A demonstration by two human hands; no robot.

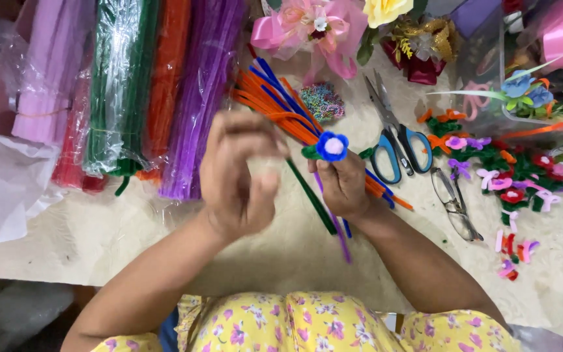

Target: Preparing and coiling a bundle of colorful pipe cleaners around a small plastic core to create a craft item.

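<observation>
Flower [332,146] of blue fuzzy wire with a pale centre sits pinched in our right hand [342,184], its green stem [312,197] slanting down toward us. Our left hand [239,173] hovers just beside it, blurred, so we cannot tell its grip. Loose wires [275,104] fan behind; scissors [395,143] and glasses [454,204] crowd the right. Bare counter [294,254] lies open below our hands.

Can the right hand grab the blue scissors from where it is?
Probably yes. The blue-handled scissors lie in the open just beside the right hand, with nothing lying over them. But that hand is holding the little blue flower, so it would likely need to let go first.
</observation>
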